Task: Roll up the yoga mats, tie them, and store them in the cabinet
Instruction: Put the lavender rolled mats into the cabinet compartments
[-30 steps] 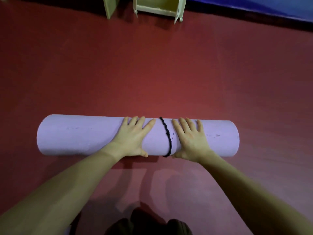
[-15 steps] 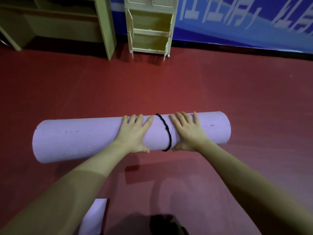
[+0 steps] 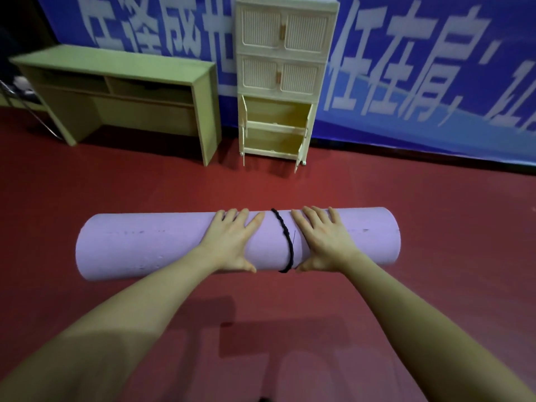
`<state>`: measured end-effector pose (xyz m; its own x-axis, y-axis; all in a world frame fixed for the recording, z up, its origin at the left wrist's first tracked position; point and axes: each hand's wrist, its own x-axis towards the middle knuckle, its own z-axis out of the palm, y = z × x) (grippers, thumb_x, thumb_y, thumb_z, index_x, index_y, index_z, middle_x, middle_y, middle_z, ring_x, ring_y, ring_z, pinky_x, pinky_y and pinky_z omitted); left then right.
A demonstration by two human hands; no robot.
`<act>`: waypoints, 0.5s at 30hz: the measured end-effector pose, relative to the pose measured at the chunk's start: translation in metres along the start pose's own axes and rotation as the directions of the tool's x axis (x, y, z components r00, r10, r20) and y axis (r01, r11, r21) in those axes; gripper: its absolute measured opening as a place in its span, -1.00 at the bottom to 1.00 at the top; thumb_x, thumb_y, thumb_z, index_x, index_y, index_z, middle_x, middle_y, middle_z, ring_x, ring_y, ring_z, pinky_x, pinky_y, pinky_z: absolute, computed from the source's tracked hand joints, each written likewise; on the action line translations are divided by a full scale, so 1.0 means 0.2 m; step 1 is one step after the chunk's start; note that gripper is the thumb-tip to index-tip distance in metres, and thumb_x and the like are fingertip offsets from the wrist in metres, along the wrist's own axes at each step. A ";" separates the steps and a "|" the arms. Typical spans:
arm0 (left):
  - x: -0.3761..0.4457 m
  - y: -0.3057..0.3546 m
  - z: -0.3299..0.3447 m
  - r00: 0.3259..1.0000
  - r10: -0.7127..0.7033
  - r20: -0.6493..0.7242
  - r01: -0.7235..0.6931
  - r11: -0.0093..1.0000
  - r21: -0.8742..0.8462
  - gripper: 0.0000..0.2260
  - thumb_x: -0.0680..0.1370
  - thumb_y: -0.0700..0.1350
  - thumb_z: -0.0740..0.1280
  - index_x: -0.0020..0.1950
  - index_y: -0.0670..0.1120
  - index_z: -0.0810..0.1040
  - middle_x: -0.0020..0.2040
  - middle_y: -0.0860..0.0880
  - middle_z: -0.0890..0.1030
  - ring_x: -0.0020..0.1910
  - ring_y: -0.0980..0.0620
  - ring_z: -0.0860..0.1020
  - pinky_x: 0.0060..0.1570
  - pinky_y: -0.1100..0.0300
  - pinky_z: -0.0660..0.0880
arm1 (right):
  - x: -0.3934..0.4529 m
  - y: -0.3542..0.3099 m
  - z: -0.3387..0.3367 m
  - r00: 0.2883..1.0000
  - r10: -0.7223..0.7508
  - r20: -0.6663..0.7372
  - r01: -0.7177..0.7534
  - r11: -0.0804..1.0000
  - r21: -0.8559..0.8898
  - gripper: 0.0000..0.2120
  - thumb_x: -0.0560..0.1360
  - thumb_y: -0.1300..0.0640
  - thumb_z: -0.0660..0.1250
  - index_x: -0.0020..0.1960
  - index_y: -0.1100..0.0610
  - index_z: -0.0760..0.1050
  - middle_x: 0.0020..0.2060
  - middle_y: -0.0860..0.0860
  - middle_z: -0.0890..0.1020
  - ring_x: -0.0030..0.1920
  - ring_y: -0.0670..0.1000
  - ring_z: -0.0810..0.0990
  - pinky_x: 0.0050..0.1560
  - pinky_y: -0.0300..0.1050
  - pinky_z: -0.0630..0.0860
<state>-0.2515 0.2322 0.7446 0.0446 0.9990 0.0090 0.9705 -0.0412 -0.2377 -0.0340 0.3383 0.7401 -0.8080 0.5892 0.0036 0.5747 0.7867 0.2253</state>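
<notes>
While both hands rest on it, the rolled lilac foam yoga mat (image 3: pixel 162 245) lies crosswise on the dark red floor (image 3: pixel 435 216), bound right of its middle by a black braided cord (image 3: pixel 285 242). The left hand (image 3: pixel 232 242) and right hand (image 3: pixel 323 240) lie flat either side of the cord, fingers straight over the top, thumbs low on the near side; neither clasps the roll. Compared with a second ago, the mat and hands hold the same arrangement, but the view has lifted to take in the cream plastic cabinet (image 3: pixel 285 47), its lower doors open, standing well apart beyond the mat beside a pale green desk (image 3: pixel 203 117). Judgement: rolling and tying appear complete; carrying to the cabinet remains.
</notes>
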 end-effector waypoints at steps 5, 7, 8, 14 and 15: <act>0.45 -0.19 -0.08 0.999 -0.021 -0.027 0.021 1.000 0.014 0.10 0.23 0.47 0.34 0.57 -0.02 -0.06 0.47 -0.17 0.22 0.31 -0.17 0.31 0.26 -0.02 0.23 | 0.42 0.33 -0.08 0.998 -0.027 -0.063 0.025 0.999 -0.025 0.23 -0.09 -0.50 0.39 0.36 0.26 0.38 0.10 0.16 0.54 0.05 0.23 0.54 0.07 0.19 0.49; 0.62 -0.28 -0.10 0.999 -0.020 -0.031 0.021 1.000 0.019 0.11 0.22 0.48 0.33 0.57 -0.01 -0.08 0.47 -0.15 0.22 0.31 -0.15 0.31 0.26 0.00 0.23 | 0.58 0.43 -0.09 0.996 -0.023 -0.081 0.021 0.999 -0.026 0.21 -0.10 -0.48 0.42 0.33 0.27 0.40 0.10 0.15 0.55 0.04 0.22 0.54 0.06 0.16 0.50; 0.70 -0.33 -0.10 0.999 -0.017 -0.032 0.018 1.000 0.021 0.12 0.22 0.48 0.33 0.57 -0.01 -0.08 0.46 -0.14 0.23 0.30 -0.14 0.32 0.25 0.01 0.23 | 0.66 0.48 -0.08 0.996 -0.024 -0.091 0.022 1.000 -0.015 0.20 -0.11 -0.47 0.44 0.31 0.26 0.41 0.11 0.15 0.55 0.05 0.23 0.55 0.06 0.15 0.49; 1.26 -0.62 -0.02 0.999 0.003 -0.044 -0.002 0.999 0.033 0.11 0.22 0.46 0.35 0.56 0.00 -0.07 0.44 -0.12 0.26 0.30 -0.13 0.32 0.22 0.02 0.23 | 1.19 0.74 0.04 0.995 0.003 -0.097 0.002 0.999 0.043 0.22 -0.07 -0.46 0.47 0.37 0.28 0.36 0.29 0.24 0.48 0.24 0.30 0.50 0.17 0.29 0.44; 1.37 -0.68 0.00 0.999 0.012 -0.052 -0.010 0.999 0.031 0.11 0.21 0.46 0.36 0.56 0.00 -0.06 0.43 -0.12 0.27 0.29 -0.13 0.33 0.22 0.02 0.25 | 1.29 0.79 0.05 0.996 0.009 -0.094 -0.004 0.999 0.053 0.21 -0.07 -0.45 0.48 0.37 0.28 0.36 0.27 0.20 0.50 0.23 0.28 0.50 0.17 0.27 0.43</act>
<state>-0.3709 0.5109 0.7796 0.0681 0.9961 0.0569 0.9621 -0.0505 -0.2679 -0.1512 0.6161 0.7664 -0.8112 0.5766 0.0972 0.5843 0.7928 0.1735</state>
